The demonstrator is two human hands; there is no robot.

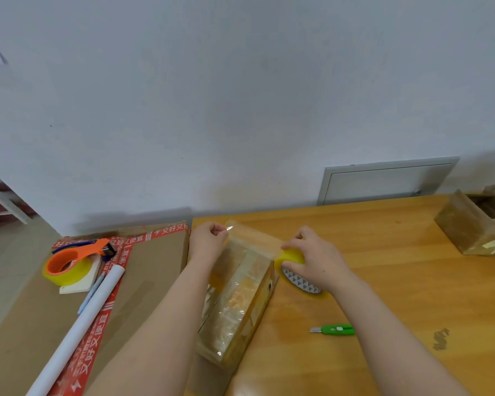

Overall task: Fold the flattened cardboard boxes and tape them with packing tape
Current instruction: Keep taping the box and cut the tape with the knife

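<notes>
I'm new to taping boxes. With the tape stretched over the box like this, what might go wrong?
The tape strip, stretched between the left hand and the tape roll in the right hand, spans the far end of the box; it may twist, stick to itself or land crooked. The green cutter lies near the right forearm, metal tip apparently out; a backward sweep might catch it.

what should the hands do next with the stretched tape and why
Probably lower the strip onto the box and press it down: the left hand pinches its free end, the right hand grips the roll, and the strip looks stretched above the box's far end.
</notes>
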